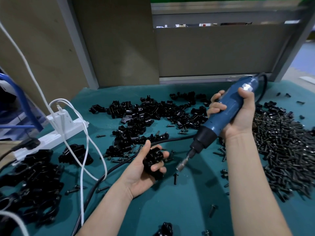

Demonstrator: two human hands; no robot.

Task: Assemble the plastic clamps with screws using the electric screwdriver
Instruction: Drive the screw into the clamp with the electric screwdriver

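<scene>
My left hand lies palm up over the green mat and curls its fingers round a black plastic clamp. My right hand grips the blue electric screwdriver round its body, tilted with the bit pointing down-left, a short gap from the clamp. Loose black clamp parts are heaped at the middle back. A big heap of black screws lies to the right of my right forearm.
A pile of black clamps lies at the left. A white power strip with white cables sits at the left, and the screwdriver's black cord crosses the mat. Stray screws dot the mat. Brown panels stand behind.
</scene>
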